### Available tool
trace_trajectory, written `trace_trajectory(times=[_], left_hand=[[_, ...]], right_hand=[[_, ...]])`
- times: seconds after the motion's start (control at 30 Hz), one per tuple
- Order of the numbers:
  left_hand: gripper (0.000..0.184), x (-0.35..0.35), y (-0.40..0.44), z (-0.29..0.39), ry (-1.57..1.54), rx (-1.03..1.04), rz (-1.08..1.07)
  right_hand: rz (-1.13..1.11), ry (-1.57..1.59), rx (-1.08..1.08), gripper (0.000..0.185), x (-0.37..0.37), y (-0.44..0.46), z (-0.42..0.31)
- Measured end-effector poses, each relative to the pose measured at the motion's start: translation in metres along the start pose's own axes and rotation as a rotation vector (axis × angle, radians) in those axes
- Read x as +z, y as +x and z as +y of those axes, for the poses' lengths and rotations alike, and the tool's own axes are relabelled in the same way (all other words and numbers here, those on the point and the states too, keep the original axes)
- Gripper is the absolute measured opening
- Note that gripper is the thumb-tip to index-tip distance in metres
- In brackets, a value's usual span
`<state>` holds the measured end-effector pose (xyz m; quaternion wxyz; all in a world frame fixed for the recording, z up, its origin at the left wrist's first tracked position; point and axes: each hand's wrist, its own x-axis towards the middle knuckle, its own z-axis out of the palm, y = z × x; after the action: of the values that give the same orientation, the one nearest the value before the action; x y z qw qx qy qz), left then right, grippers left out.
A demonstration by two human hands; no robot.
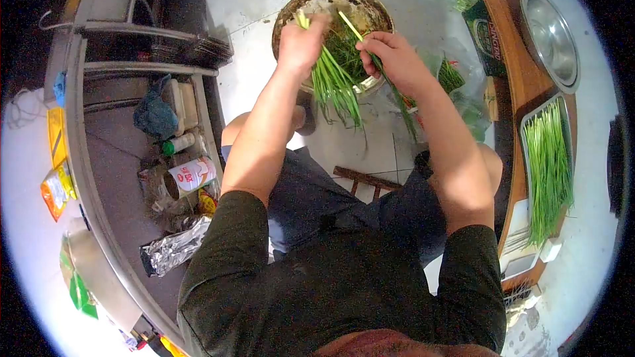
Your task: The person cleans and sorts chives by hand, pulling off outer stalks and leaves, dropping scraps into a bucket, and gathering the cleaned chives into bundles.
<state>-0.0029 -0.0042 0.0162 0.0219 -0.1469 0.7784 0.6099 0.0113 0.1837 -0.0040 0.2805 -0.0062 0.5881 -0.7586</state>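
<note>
My left hand [304, 43] is closed around a bunch of garlic chives [333, 86], pale stem ends up and green leaves hanging down. Its fingertips are blurred. In my right hand [391, 59] a thin chive stalk [348, 25] is pinched; its white end points up and left, and its leaf trails below the hand. Both hands are over a round, stained bin [283, 21] with loose green scraps [344, 49] inside. On the right, a tray holds a large pile of garlic chives [548, 165].
A wooden bench [522, 79] at right carries a metal basin [550, 36] and a white scale-like device [521, 261]. Plastic bags with greens [453, 76] lie beside the bin. Left, a shelf holds a can [192, 177] and crumpled foil [175, 248]. A small wooden stool [365, 178] is between my legs.
</note>
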Motion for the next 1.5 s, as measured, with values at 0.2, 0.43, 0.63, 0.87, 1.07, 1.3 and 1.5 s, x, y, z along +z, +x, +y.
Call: trace_trajectory(times=[0.2, 0.43, 0.63, 0.87, 1.07, 1.3, 1.5], left_hand=[[0.023, 0.011, 0.000, -0.016, 0.045, 0.062, -0.037], [0.023, 0.013, -0.003, -0.015, 0.155, 0.019, -0.076], [0.021, 0.016, -0.001, -0.016, -0.016, 0.050, -0.068], [0.014, 0.022, -0.011, -0.013, -0.236, 0.061, -0.252], [0.022, 0.014, -0.006, -0.015, 0.015, 0.066, -0.182], [0.023, 0.007, -0.005, -0.008, 0.072, 0.118, -0.232], [0.021, 0.002, 0.004, -0.017, -0.044, 0.147, -0.109]], right_hand=[[0.030, 0.042, 0.028, 0.021, 0.003, -0.001, 0.000], [0.058, 0.110, 0.035, 0.025, 0.003, 0.003, 0.003], [0.074, 0.202, 0.047, 0.025, 0.005, 0.002, 0.002], [0.044, 0.148, 0.069, 0.021, 0.008, 0.002, 0.006], [0.069, 0.007, 0.030, 0.020, 0.010, -0.002, 0.002], [0.015, -0.021, 0.062, 0.019, 0.006, -0.004, -0.006], [0.005, 0.058, 0.099, 0.016, 0.000, -0.003, -0.006]])
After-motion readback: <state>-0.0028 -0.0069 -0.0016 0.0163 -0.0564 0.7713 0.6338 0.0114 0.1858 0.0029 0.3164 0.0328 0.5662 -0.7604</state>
